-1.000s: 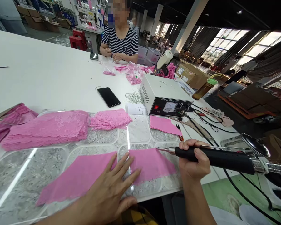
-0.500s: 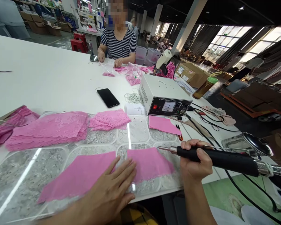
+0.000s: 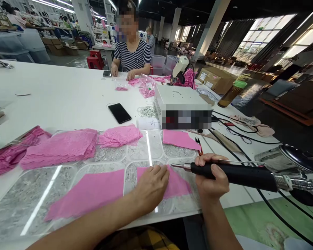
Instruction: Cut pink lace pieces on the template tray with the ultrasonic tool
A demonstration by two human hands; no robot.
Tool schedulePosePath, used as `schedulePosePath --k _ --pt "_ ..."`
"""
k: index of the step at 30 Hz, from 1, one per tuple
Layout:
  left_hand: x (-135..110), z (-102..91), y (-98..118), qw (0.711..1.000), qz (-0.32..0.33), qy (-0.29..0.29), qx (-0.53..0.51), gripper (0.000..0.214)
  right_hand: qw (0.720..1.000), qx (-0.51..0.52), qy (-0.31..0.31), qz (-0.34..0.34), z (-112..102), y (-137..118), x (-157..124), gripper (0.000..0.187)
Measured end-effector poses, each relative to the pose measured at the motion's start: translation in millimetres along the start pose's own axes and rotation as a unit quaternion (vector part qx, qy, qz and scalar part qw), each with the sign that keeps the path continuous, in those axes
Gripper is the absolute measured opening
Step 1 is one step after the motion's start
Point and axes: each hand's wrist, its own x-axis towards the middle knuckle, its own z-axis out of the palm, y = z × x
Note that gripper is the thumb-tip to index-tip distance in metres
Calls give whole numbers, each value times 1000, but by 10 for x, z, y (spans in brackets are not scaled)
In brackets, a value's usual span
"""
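Observation:
My left hand rests on the right-hand pink fabric piece. Its fingers are bent and bunched together at the upper edge, partly hiding the cloth. In my right hand is a corded handpiece with a thick black grip and a thin metal tip. The tip points left, close to my left fingertips and the fabric's top edge; whether it touches the cloth I cannot tell. Left of my hand, a second pink fabric piece lies flat on the patterned clear mat.
Pink lace pieces are stacked behind, beside a lace bundle and another pink piece. A phone, machine box, snips, lidded metal pot and cables surround the mat. Opposite sits a person.
My left hand has moved right, from lying flat across both fabric pieces to bent fingers at the right piece's upper edge. My right hand still grips the handpiece. The view has shifted slightly.

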Motion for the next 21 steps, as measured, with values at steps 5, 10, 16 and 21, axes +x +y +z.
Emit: schedulePosePath --k 5,10,16,21 --pt "-58 50 -55 998 21 51 -20 23 1000 4 -25 -14 -21 15 -7 13" --pt "-58 17 -99 997 36 64 -36 27 1000 2 -27 -15 -13 3 0 13" --pt "-49 -14 -95 998 43 37 -20 29 1000 -10 -18 -19 10 -11 -3 14" --pt "-48 -27 -92 999 46 -25 8 33 999 -13 -35 -11 -16 6 -12 14"
